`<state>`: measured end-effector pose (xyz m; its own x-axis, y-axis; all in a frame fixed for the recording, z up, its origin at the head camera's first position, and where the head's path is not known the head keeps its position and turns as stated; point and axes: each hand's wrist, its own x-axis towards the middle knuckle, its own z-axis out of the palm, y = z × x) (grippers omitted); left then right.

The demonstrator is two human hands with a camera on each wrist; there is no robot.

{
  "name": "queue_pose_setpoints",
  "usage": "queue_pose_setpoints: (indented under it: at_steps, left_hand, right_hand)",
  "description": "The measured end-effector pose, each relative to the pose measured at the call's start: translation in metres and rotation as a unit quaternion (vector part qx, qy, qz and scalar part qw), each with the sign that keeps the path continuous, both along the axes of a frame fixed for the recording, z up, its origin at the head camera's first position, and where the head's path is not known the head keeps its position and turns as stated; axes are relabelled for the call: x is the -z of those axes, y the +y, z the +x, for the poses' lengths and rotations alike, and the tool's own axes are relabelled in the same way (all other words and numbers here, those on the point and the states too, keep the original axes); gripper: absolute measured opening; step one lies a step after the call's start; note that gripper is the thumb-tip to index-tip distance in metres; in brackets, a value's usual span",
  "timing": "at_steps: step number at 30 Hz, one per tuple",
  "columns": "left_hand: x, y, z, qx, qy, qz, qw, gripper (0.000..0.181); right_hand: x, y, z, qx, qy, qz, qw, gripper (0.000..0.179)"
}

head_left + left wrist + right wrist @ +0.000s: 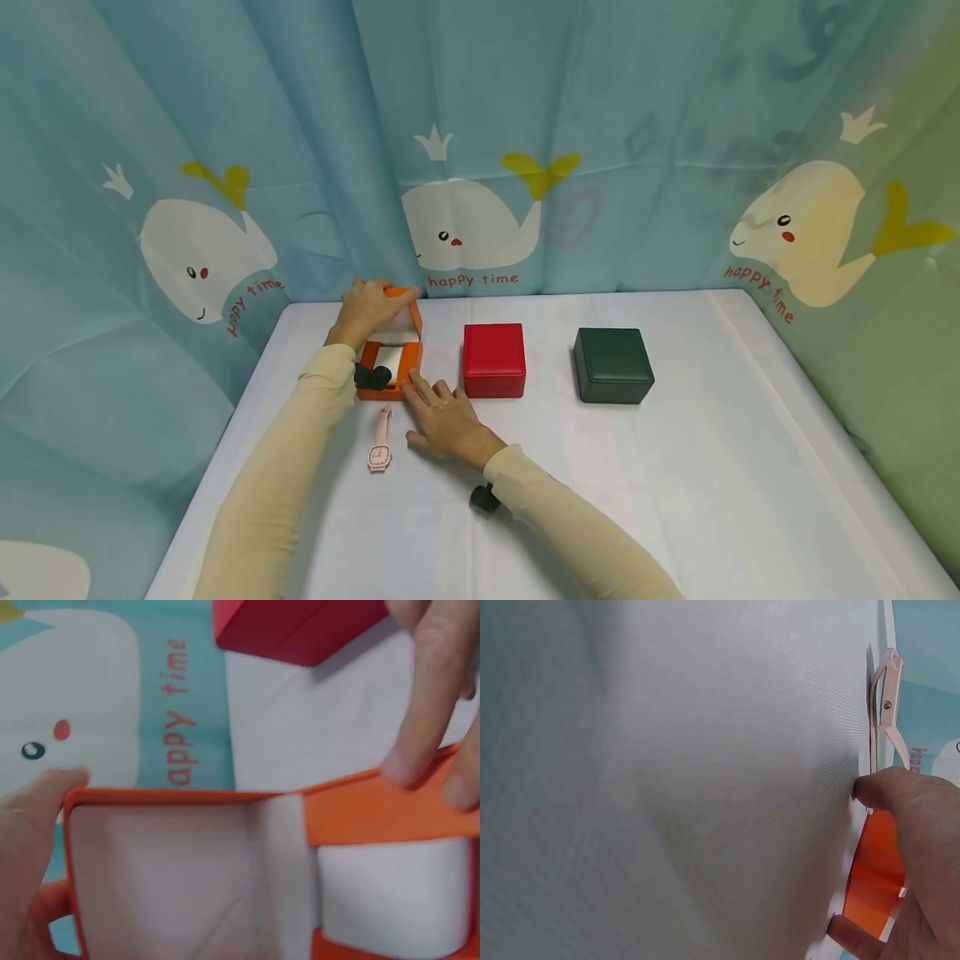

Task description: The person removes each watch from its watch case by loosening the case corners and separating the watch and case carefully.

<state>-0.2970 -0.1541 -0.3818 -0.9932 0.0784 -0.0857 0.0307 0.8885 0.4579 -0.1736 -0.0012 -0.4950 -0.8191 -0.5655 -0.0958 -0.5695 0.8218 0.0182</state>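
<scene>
An orange watch box stands with its lid up on the left of the table, a white cushion inside. My left hand holds the raised lid by its edge, thumb on one side and fingers behind. With fairly straight fingers, my right hand touches the near right corner of the box, its thumb close over the cloth. A pink wristwatch lies on the cloth in front of the box, left of the right hand; in the right wrist view the watch shows from the side.
To the right of the orange box sits a closed red box, and farther right a closed dark green box. A white cloth covers the table. Behind it hangs a blue curtain with whale prints.
</scene>
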Motion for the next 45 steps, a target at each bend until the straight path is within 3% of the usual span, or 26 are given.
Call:
queue_pose_setpoints:
  at_steps: [6, 13, 28, 37, 45]
  left_hand:
    - [-0.013, -0.001, 0.0, -0.001, -0.05, -0.007, 0.9987, 0.092]
    - [-0.015, -0.003, 0.0, -0.021, -0.087, -0.027, 0.9956, 0.09]
    - [-0.018, -0.002, 0.008, -0.023, -0.073, -0.046, 0.996, 0.075]
    - [-0.014, -0.001, 0.01, -0.027, -0.031, -0.061, 0.9973, 0.065]
    - [-0.009, -0.003, 0.014, -0.031, -0.005, -0.071, 0.997, 0.07]
  right_hand:
    - [0.002, -0.001, 0.0, 0.008, -0.011, 0.006, 0.9999, 0.085]
    - [0.004, -0.001, 0.0, 0.009, -0.015, 0.009, 0.9998, 0.085]
    - [0.004, 0.001, 0.0, 0.014, -0.002, -0.003, 0.9999, 0.083]
    - [0.007, 0.0, -0.001, 0.008, -0.001, -0.008, 0.9999, 0.083]
    - [0.007, 0.0, -0.001, 0.003, -0.004, -0.014, 0.9999, 0.083]
